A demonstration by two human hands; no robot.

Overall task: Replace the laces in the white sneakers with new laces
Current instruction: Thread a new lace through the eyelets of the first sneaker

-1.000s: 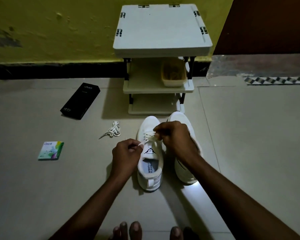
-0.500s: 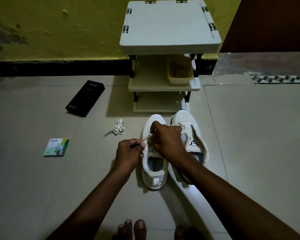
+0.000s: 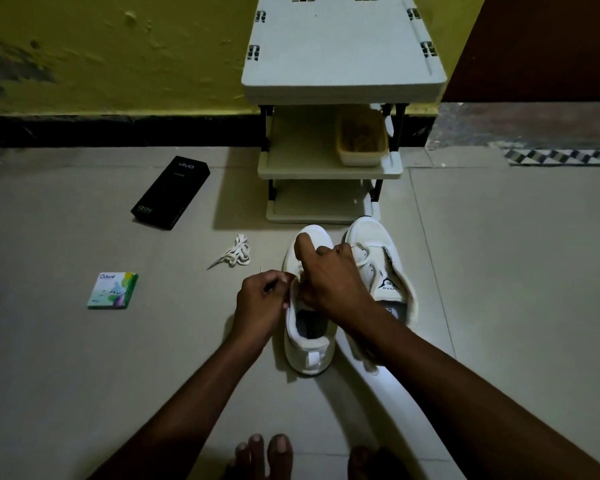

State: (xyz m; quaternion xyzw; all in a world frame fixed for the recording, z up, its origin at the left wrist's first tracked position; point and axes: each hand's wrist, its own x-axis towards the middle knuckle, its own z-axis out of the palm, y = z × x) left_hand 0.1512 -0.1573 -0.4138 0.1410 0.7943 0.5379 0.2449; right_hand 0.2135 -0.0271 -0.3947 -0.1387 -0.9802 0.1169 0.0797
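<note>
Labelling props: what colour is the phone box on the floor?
The phone box is black; head view.

On the grey tiled floor (image 3: 84, 375), the left hand (image 3: 262, 299) pinches a thin white lace (image 3: 261, 270) beside the left white sneaker (image 3: 310, 355). The right hand (image 3: 329, 278) curls over this sneaker's front, thumb raised. The right white sneaker (image 3: 378, 251) stands just beside it. A loose bundle of white laces (image 3: 234, 256) lies further left.

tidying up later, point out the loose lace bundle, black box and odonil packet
loose lace bundle (image 3: 234, 255), head view, coiled middle
black box (image 3: 170, 192), head view, top face
odonil packet (image 3: 112, 290), head view, front middle
</note>
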